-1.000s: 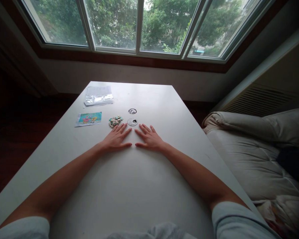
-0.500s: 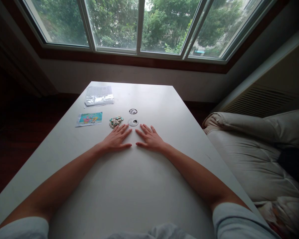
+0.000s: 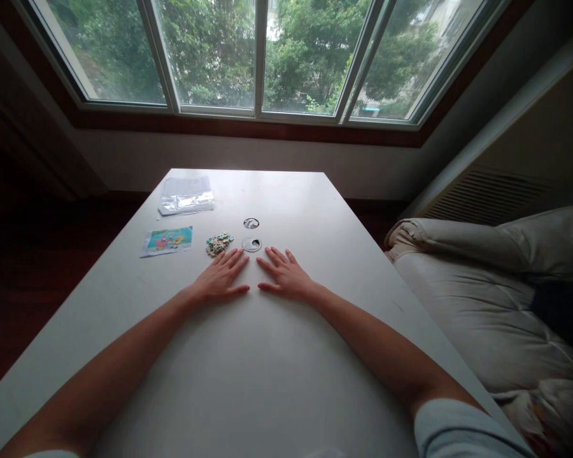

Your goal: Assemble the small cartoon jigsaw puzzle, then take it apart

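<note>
My left hand (image 3: 219, 277) and my right hand (image 3: 283, 275) lie flat, palms down, side by side on the white table (image 3: 248, 369). Their fingers are stretched out and neither holds anything. Just beyond my left fingertips sits a small heap of jigsaw pieces (image 3: 218, 243). A round metal tin (image 3: 251, 243) stands between the fingertips of both hands, and its round lid (image 3: 251, 223) lies a little farther away. To the left of the pieces lies a colourful cartoon picture card (image 3: 167, 240).
A clear plastic bag with paper in it (image 3: 186, 194) lies at the table's far left. A window (image 3: 253, 57) with trees outside runs behind the table. A padded sofa (image 3: 487, 299) stands close to the table's right edge. Dark wooden floor lies to the left.
Both hands stay flat in the same place on the table. The view has tipped slightly, so everything sits a little lower in the picture.
</note>
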